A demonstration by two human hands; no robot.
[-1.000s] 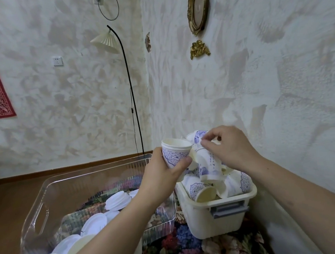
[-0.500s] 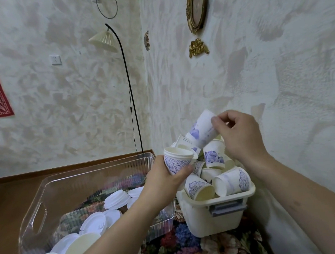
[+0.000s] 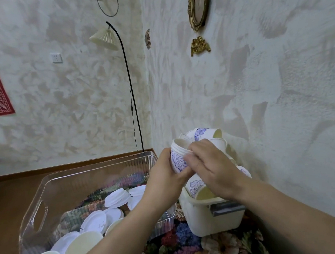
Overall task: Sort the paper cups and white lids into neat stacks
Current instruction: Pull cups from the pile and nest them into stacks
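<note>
My left hand (image 3: 164,175) grips a short nested stack of white paper cups with blue patterns (image 3: 177,160), held upright above the gap between the two bins. My right hand (image 3: 215,169) lies against the stack's right side, with its thumb on the cup wall and its fingers over the rim. Behind and under my right hand, several loose patterned cups (image 3: 201,133) are piled in a small white bin (image 3: 211,218). White lids (image 3: 117,198) lie scattered in a clear plastic bin (image 3: 81,175) to the left.
Plain cream cups (image 3: 80,248) stand open-mouthed at the clear bin's near end. Both bins sit on a floral cloth (image 3: 185,246) close to the textured wall on the right. A floor lamp (image 3: 104,37) stands in the corner behind.
My right hand lifted a patterned cup out of the white bin's pile and brought it left to the stack in my left hand, where it now sits. My left hand stayed nearly still.
</note>
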